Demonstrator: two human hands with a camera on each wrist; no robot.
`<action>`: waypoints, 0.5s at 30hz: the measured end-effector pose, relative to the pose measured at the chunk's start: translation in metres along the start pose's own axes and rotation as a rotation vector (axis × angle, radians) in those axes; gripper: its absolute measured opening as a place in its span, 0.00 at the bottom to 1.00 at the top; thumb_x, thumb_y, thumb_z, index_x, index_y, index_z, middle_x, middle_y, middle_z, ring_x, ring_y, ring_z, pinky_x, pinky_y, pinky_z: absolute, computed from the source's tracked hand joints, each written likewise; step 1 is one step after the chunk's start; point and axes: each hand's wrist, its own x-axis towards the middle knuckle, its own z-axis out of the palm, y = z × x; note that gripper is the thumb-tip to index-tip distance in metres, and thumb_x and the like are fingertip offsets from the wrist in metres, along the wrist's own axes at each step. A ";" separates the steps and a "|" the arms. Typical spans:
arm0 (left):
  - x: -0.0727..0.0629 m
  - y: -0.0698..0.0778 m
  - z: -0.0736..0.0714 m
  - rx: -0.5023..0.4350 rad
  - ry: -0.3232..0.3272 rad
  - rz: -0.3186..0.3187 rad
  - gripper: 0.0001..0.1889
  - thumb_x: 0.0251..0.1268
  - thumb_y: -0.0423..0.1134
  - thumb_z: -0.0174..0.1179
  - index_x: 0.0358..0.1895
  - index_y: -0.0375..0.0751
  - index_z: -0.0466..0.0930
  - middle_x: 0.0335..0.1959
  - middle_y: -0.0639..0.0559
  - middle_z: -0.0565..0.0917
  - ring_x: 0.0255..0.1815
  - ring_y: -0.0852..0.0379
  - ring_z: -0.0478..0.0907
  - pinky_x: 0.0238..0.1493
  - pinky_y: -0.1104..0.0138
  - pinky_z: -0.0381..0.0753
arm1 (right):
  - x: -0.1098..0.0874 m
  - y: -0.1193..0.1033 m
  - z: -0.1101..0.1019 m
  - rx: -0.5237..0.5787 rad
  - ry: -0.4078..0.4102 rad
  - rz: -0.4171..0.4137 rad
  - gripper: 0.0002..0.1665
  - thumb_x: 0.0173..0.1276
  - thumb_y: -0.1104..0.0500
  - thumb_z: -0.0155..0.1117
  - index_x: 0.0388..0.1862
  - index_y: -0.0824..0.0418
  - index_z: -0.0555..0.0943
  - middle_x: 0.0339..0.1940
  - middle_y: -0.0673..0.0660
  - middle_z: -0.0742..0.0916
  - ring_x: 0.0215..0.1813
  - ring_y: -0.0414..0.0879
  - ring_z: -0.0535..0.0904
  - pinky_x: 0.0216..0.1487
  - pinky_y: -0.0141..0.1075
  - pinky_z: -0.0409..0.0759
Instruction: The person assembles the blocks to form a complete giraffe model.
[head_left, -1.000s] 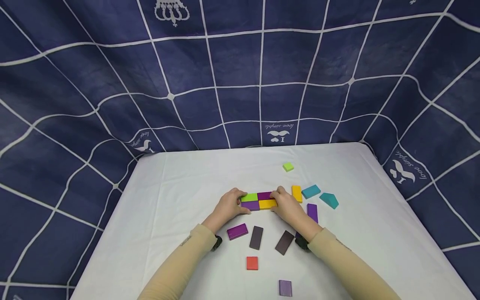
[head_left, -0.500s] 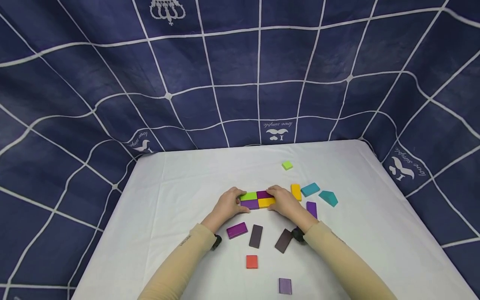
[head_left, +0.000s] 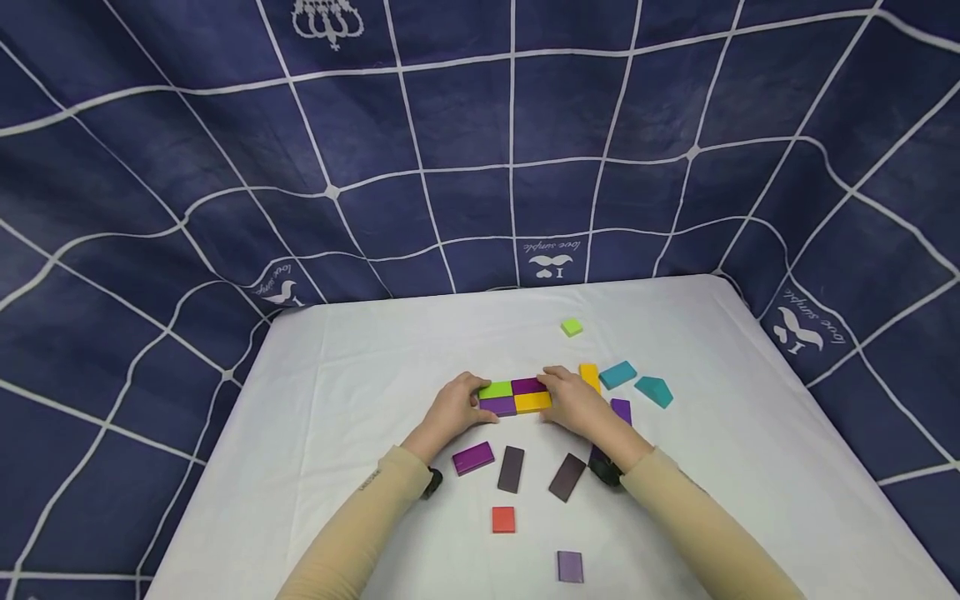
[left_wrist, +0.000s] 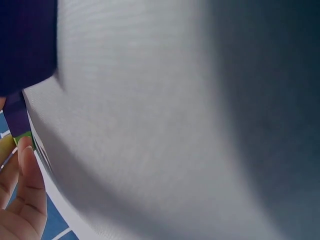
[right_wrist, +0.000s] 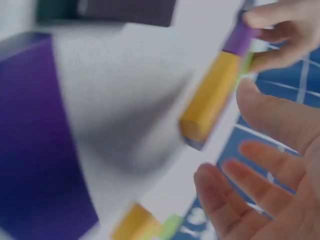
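Observation:
Four small blocks lie together in two rows: green and magenta behind, purple and yellow in front. My left hand pinches the left end, fingers at the green block and thumb along the purple one. At the right end is my right hand, fingers by the magenta block and thumb by the yellow. The right wrist view shows that hand's thumb and fingers spread apart beside the yellow block's end; contact is unclear. Only a few fingers and block edges appear in the left wrist view.
Nearer me lie a magenta block, two dark blocks, a red square and a lilac square. Rightward are yellow, teal and purple blocks, and a teal wedge. A green square sits farther back.
My right hand moves slightly inward over the blocks' right end, then eases back to the right. The left hand keeps its place. The head view shifts a little.

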 end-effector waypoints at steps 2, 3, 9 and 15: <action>0.000 0.001 0.000 -0.006 -0.002 0.005 0.36 0.46 0.48 0.78 0.61 0.39 0.79 0.43 0.51 0.79 0.34 0.59 0.69 0.36 0.68 0.71 | -0.016 0.001 -0.008 -0.004 -0.005 -0.029 0.28 0.60 0.59 0.74 0.59 0.64 0.80 0.60 0.60 0.82 0.62 0.56 0.78 0.64 0.50 0.77; 0.000 0.001 0.000 -0.009 -0.003 0.007 0.36 0.46 0.48 0.78 0.61 0.39 0.79 0.43 0.51 0.79 0.34 0.59 0.69 0.36 0.68 0.71 | -0.025 0.002 -0.011 0.000 -0.016 -0.069 0.24 0.60 0.61 0.74 0.56 0.63 0.82 0.56 0.57 0.84 0.59 0.54 0.80 0.61 0.49 0.79; -0.001 0.001 0.000 -0.018 -0.008 -0.003 0.36 0.46 0.48 0.78 0.61 0.39 0.79 0.44 0.51 0.80 0.37 0.58 0.70 0.41 0.66 0.72 | -0.079 0.015 -0.008 -0.014 -0.136 -0.354 0.18 0.58 0.62 0.74 0.48 0.56 0.86 0.46 0.47 0.87 0.51 0.44 0.81 0.54 0.41 0.82; -0.001 0.000 -0.001 -0.021 -0.003 0.000 0.36 0.46 0.48 0.78 0.61 0.39 0.79 0.41 0.51 0.79 0.37 0.58 0.69 0.40 0.66 0.71 | -0.097 0.016 0.007 -0.088 -0.045 -0.437 0.21 0.55 0.69 0.73 0.50 0.58 0.86 0.46 0.48 0.86 0.50 0.45 0.79 0.52 0.37 0.83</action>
